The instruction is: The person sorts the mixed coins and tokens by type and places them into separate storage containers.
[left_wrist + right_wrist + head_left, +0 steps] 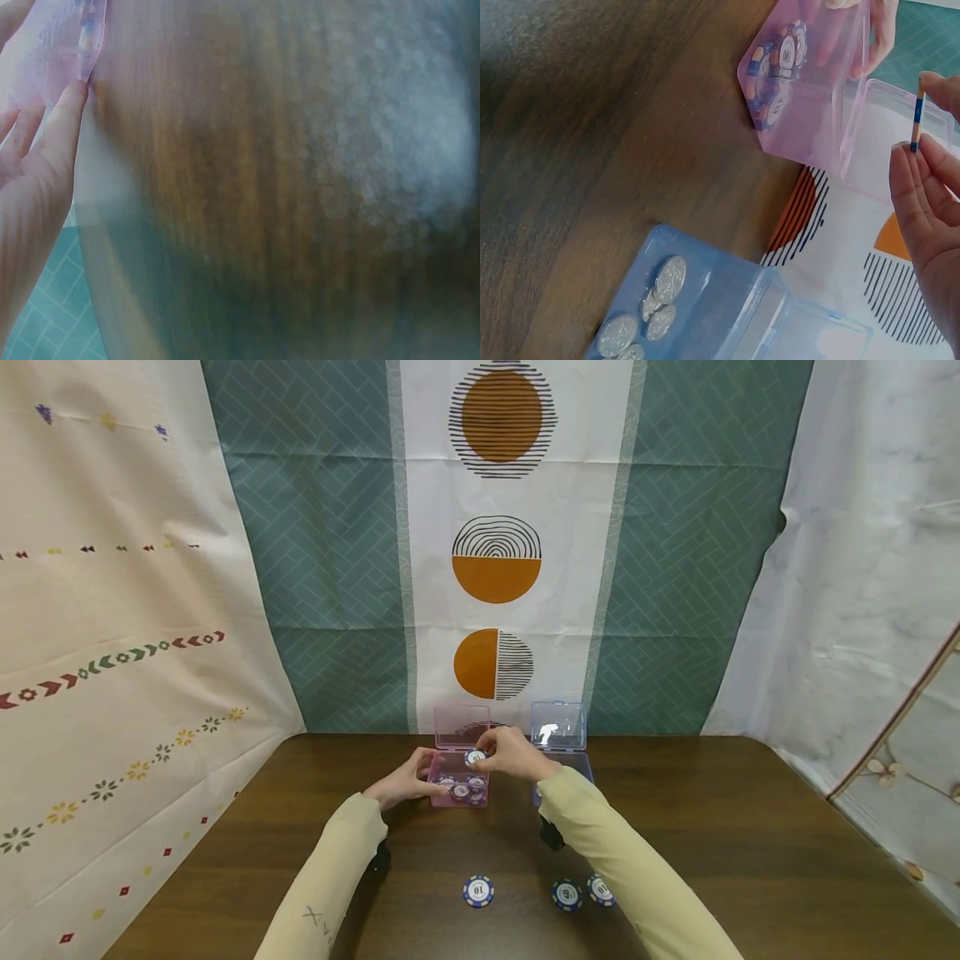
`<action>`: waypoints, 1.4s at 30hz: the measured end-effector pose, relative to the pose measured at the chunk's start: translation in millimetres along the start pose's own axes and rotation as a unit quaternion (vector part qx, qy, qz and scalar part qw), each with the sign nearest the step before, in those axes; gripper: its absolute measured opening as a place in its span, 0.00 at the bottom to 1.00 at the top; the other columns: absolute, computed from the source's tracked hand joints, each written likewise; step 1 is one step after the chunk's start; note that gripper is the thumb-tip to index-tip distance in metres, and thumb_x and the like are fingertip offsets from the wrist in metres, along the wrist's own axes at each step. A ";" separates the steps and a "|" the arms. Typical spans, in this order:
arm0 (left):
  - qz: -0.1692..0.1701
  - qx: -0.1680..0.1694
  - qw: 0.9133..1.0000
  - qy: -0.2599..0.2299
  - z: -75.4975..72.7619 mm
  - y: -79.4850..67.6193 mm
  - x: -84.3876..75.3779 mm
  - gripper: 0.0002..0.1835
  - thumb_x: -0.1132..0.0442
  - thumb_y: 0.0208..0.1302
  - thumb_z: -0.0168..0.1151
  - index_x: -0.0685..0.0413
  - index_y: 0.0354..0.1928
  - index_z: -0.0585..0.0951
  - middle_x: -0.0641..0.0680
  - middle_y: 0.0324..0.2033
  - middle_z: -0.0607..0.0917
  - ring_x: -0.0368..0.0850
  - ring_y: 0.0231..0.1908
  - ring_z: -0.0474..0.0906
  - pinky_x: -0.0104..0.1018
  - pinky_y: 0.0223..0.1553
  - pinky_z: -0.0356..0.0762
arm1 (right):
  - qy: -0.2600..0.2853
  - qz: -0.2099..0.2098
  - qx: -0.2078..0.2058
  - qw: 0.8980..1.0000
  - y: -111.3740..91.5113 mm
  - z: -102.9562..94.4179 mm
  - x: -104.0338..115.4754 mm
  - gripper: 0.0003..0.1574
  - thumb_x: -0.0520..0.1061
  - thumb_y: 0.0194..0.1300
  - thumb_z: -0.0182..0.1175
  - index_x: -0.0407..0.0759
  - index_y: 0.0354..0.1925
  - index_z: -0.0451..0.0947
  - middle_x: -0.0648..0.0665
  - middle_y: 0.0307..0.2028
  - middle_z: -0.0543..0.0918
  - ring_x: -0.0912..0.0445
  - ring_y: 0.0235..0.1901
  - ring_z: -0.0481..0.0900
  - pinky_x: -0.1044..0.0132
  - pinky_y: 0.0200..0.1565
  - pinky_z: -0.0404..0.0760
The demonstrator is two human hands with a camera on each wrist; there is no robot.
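My right hand pinches a blue-and-white poker chip between thumb and fingers, above the back of a lidded pink plastic box. In the right wrist view that chip is seen edge-on, apart from the box. Several poker chips lie inside the pink box, along its front. My left hand grips the box's left side, thumb near the front and fingers toward the back. The left wrist view catches its thumb against the pink wall; part of the other fingers is out of frame.
Right of the pink box stands a blue plastic box with its lid up and several silver coins inside, partly hidden by my right arm in the head view. Nearer on the wooden table lie three chips: one, another and a third.
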State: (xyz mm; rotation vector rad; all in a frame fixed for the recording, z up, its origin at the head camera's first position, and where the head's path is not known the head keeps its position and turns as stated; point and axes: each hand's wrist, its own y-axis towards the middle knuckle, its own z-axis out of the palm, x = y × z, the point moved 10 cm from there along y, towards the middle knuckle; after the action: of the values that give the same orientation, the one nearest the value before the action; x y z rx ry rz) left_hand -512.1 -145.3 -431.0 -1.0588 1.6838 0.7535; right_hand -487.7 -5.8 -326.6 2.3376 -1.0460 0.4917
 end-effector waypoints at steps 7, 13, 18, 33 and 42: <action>-0.008 -0.006 1.000 0.006 -0.9 -1.2 0.9 0.38 0.65 0.54 0.65 0.54 0.61 0.53 0.59 0.63 0.55 0.60 0.63 0.49 0.55 0.53 0.59 | -0.014 0.001 -0.011 1.000 6.0 5.0 -0.8 0.16 0.44 0.49 0.69 0.34 0.34 0.79 0.46 0.29 0.79 0.58 0.28 0.73 0.70 0.33 0.74; -0.006 -0.009 1.000 0.014 -1.0 -2.2 -2.3 0.37 0.64 0.53 0.66 0.53 0.60 0.54 0.59 0.64 0.55 0.61 0.63 0.49 0.56 0.53 0.59 | -0.018 -0.002 -0.015 1.000 8.2 8.9 4.6 0.16 0.43 0.49 0.69 0.33 0.34 0.79 0.44 0.29 0.80 0.58 0.28 0.74 0.69 0.32 0.73; 0.000 -0.006 1.000 0.018 -1.2 -1.8 -3.7 0.37 0.64 0.53 0.66 0.53 0.60 0.54 0.59 0.64 0.55 0.61 0.63 0.49 0.57 0.53 0.59 | -0.025 0.007 -0.016 1.000 10.8 12.4 1.2 0.17 0.43 0.49 0.69 0.33 0.36 0.79 0.43 0.29 0.79 0.56 0.29 0.73 0.68 0.33 0.73; 0.012 -0.002 1.000 0.024 -3.5 2.1 -0.8 0.37 0.63 0.53 0.67 0.52 0.59 0.56 0.59 0.63 0.57 0.59 0.63 0.50 0.57 0.54 0.57 | 0.027 0.011 -0.027 0.999 11.7 1.8 -0.9 0.21 0.40 0.52 0.67 0.32 0.44 0.75 0.37 0.39 0.78 0.51 0.37 0.76 0.64 0.40 0.75; 0.002 -0.006 1.000 0.021 -1.4 -0.8 -1.0 0.36 0.64 0.54 0.65 0.53 0.60 0.55 0.60 0.63 0.57 0.60 0.63 0.49 0.58 0.53 0.58 | 0.036 -0.015 -0.018 0.999 -3.8 -2.4 -5.1 0.20 0.39 0.51 0.68 0.31 0.41 0.75 0.40 0.35 0.78 0.51 0.34 0.77 0.66 0.36 0.75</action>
State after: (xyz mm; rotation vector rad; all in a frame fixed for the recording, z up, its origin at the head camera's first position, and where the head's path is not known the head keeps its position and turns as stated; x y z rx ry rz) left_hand -511.9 -146.5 -429.6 -1.0865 1.7192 0.7486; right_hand -488.3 0.7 -328.4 2.2829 -0.9762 0.5369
